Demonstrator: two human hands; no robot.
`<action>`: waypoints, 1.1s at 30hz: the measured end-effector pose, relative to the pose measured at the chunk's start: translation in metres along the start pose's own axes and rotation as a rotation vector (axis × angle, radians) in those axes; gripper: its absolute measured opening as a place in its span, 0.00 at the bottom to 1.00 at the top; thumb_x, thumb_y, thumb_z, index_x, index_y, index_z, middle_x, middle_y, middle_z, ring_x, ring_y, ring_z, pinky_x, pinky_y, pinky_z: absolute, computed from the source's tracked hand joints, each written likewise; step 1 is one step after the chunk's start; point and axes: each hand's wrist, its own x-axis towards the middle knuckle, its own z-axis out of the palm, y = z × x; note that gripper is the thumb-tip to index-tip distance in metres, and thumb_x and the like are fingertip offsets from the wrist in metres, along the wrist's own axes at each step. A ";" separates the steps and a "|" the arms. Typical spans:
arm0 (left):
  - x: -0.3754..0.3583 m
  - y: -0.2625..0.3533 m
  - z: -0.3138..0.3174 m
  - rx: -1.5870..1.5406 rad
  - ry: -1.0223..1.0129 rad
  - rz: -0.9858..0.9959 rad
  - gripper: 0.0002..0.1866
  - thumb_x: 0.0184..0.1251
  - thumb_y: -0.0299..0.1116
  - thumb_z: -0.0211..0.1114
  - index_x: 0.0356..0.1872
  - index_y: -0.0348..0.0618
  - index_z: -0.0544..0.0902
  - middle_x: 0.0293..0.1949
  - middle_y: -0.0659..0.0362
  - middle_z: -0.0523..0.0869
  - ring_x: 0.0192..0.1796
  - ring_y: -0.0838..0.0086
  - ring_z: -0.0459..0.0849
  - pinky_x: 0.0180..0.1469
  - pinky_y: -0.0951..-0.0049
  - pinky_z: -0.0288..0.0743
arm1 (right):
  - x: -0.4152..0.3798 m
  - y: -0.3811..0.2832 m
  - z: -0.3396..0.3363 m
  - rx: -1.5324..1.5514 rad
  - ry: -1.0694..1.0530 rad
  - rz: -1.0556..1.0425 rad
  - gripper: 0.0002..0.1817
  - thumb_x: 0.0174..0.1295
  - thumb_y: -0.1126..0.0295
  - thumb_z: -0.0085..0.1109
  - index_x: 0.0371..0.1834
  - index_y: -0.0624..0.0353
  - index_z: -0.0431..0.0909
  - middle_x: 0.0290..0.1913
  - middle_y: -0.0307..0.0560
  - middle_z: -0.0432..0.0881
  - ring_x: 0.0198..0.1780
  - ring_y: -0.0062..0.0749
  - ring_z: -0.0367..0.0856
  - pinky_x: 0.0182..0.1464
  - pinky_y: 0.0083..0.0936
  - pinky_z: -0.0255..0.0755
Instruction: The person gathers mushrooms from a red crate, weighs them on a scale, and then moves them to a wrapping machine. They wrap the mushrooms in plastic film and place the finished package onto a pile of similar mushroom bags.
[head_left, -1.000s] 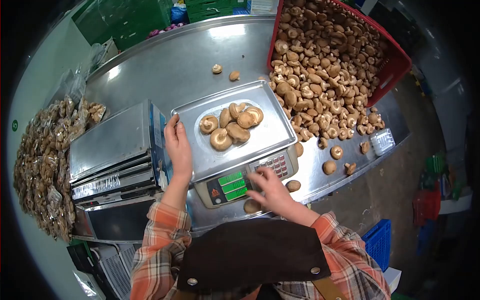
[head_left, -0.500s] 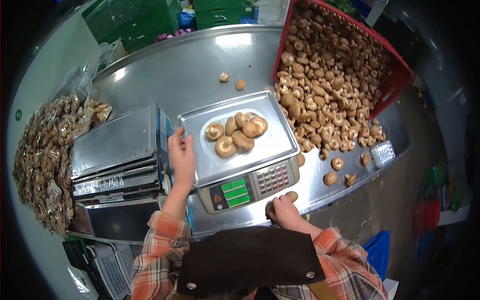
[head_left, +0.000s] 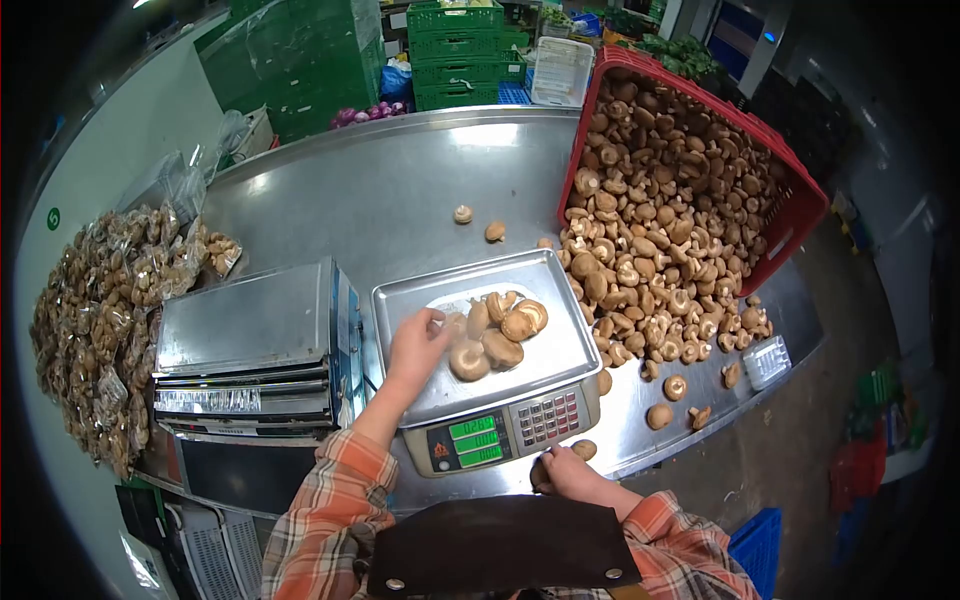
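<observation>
A digital scale (head_left: 440, 462) with green displays carries a metal tray (head_left: 405, 290). In the tray a shallow clear dish (head_left: 440, 304) holds several shiitake mushrooms (head_left: 503, 350). My left hand (head_left: 418, 345) reaches over the tray's left side, its fingertips closed on the edge of the leftmost mushroom (head_left: 455, 325), which is slightly blurred. In front of the scale, my right hand (head_left: 573, 474) is closed around a dark-capped mushroom (head_left: 541, 478), mostly hidden by the fingers. Just beyond that hand, another mushroom (head_left: 584, 449) rests against the scale's front.
A tipped red crate (head_left: 795, 225) spills a heap of mushrooms (head_left: 650, 260) onto the steel table (head_left: 380, 180). Left of the scale stands a wrapping machine (head_left: 250, 320), with bagged mushrooms (head_left: 100, 320) beyond. A clear plastic container (head_left: 767, 362) sits near the right edge.
My left hand has moved from beside the tray to the leftmost mushroom in the dish. My right hand stays in front of the scale. The camera view has tilted upward.
</observation>
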 end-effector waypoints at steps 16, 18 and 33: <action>-0.012 -0.004 -0.002 0.068 -0.011 -0.066 0.14 0.58 0.33 0.61 0.44 0.41 0.79 0.29 0.51 0.81 0.36 0.60 0.79 0.41 0.64 0.72 | 0.022 -0.014 0.009 0.060 -0.078 -0.177 0.16 0.58 0.64 0.54 0.48 0.57 0.73 0.44 0.55 0.73 0.48 0.53 0.73 0.50 0.41 0.71; -0.011 -0.007 -0.001 0.168 -0.013 0.000 0.14 0.59 0.32 0.60 0.46 0.40 0.79 0.34 0.49 0.81 0.38 0.61 0.79 0.42 0.65 0.72 | 0.012 -0.014 0.021 0.073 0.079 -0.136 0.15 0.57 0.66 0.54 0.47 0.59 0.72 0.43 0.54 0.71 0.45 0.51 0.72 0.47 0.39 0.70; -0.146 0.052 0.046 0.020 -0.788 0.665 0.11 0.58 0.26 0.59 0.43 0.42 0.78 0.42 0.53 0.80 0.44 0.61 0.79 0.44 0.64 0.75 | -0.097 0.114 -0.046 -0.005 0.836 0.530 0.15 0.50 0.75 0.61 0.41 0.62 0.71 0.38 0.55 0.76 0.44 0.52 0.75 0.46 0.39 0.70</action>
